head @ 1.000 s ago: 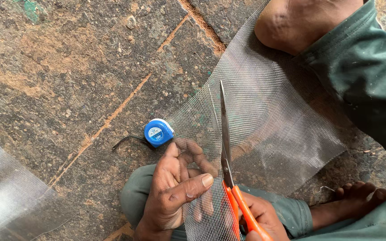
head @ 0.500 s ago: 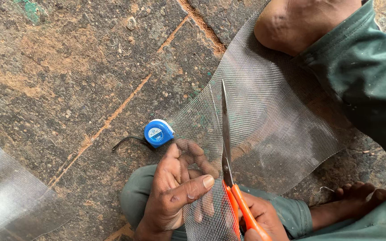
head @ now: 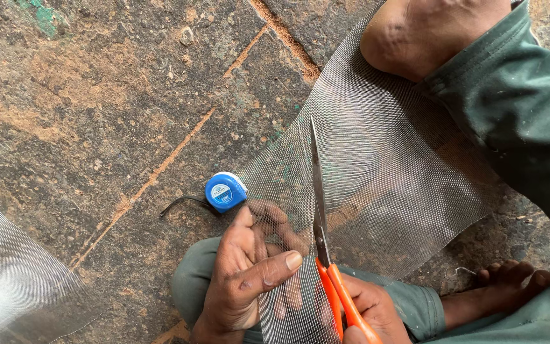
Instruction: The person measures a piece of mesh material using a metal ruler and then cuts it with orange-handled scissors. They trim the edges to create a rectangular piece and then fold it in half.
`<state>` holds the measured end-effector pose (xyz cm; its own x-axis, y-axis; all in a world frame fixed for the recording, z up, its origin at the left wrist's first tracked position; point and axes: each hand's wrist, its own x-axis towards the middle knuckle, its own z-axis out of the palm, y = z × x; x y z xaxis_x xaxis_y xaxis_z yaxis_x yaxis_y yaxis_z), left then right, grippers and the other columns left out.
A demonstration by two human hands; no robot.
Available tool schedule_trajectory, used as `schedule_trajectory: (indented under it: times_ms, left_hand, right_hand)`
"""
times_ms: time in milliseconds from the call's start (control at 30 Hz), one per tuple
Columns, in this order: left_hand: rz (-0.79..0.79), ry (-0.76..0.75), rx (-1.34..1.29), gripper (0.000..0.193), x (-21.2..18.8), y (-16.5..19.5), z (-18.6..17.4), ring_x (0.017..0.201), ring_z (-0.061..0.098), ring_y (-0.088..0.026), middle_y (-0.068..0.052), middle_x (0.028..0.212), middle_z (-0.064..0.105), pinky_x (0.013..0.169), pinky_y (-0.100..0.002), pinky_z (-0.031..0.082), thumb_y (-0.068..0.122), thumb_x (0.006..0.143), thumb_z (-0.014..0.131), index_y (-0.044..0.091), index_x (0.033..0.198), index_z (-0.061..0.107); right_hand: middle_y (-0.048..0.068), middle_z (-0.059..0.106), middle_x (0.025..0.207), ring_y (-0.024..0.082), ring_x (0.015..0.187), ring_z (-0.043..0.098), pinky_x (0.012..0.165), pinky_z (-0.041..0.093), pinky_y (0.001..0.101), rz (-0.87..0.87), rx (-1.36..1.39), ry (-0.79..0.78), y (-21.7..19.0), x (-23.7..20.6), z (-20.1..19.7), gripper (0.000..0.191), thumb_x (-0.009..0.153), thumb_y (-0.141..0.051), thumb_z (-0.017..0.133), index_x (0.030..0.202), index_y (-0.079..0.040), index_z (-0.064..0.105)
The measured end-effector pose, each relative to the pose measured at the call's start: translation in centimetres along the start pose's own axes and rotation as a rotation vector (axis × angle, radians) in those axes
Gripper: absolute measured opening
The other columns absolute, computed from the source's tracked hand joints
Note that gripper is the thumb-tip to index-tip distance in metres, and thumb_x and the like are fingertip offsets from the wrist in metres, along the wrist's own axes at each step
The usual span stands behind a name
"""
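Right hand [head: 367,312] is closed around the orange handles of the scissors [head: 321,210]. Blades lie nearly shut, long axis almost vertical in view, tips pointing away from the person, over the wire mesh [head: 389,165]. Left hand [head: 246,274] pinches the mesh edge just beside the blades, on the stone floor [head: 97,95].

Over the last second the scissors [head: 321,210] crept a little forward along the wire mesh [head: 389,185], their blade tip ending slightly farther up the sheet than before. The right hand [head: 367,315] on the orange handles followed with that small advance. The left hand [head: 249,274] shifted barely at all, its thumb settling a touch closer to the blades.
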<state>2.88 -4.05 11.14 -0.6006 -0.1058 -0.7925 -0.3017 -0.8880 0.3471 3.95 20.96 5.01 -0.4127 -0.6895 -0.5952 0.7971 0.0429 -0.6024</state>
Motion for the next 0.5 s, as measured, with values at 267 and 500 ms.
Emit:
schedule_trajectory:
  times_ms: [267,500]
  left_hand:
    - [0.009,0.02,0.033,0.057,-0.04,0.22,0.18,0.078,0.068,-0.016,-0.018,0.091,0.068,0.069,-0.028,0.061,-0.005,0.074,0.071,-0.006,0.123,0.043]
    - [0.021,0.034,0.054,0.058,-0.05,0.33,0.17,0.077,0.067,-0.014,-0.016,0.09,0.068,0.069,-0.026,0.059,-0.002,0.072,0.073,-0.006,0.123,0.045]
  right_hand:
    - [0.032,0.065,0.133,0.037,0.135,0.062,0.119,0.038,0.054,-0.051,-0.061,-0.004,-0.09,0.18,-0.1,0.089,0.094,-0.056,0.067,0.142,0.017,0.052]
    - [0.031,0.064,0.133,0.034,0.135,0.06,0.119,0.035,0.0503,-0.021,-0.054,0.045,-0.29,0.08,0.15,0.083,0.093,-0.05,0.07,0.139,0.017,0.053]
